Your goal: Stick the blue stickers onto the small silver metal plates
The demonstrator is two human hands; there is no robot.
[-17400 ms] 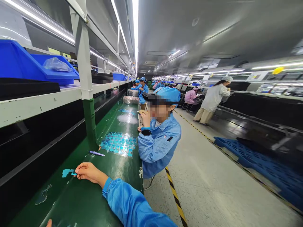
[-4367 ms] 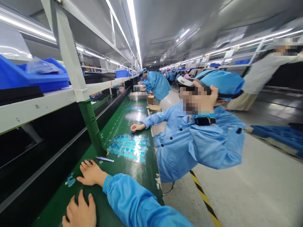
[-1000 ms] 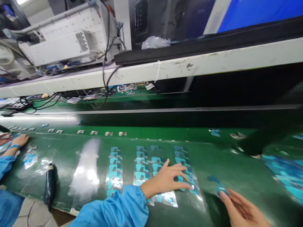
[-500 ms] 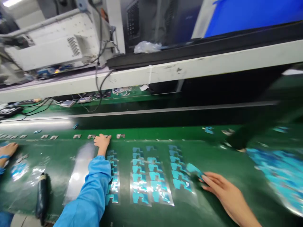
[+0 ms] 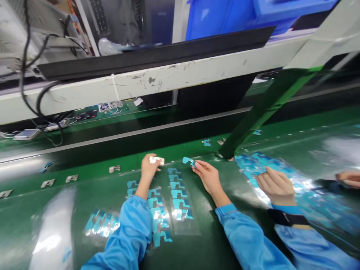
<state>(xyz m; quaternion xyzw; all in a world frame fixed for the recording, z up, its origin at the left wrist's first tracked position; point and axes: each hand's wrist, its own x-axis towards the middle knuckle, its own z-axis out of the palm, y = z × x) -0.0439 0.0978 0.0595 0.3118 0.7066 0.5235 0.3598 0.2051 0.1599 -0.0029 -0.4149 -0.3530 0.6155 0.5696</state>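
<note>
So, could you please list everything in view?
bins: count unclear, blue, top right
shelf: one, scuffed white, across upper view
long bar: one, black, on shelf
plastic bag: one, clear, shelf's left
cables: several, black, upper left
post: one, white and green, right
bench: one, green, below shelf
flat devices: count unclear, whitish, far left
plastic sheets: count unclear, clear, lower left
metal parts: at least four, silver, bench's left
loose pieces: at least three, blue, far side
strips of pieces: several, blue, centre
spread of pieces: one, blue, right
other hands: two, one with black watch, right
left hand: one, blue sleeve, centre, holding metal part
right hand: one, blue sleeve, centre, holding blue piece
</note>
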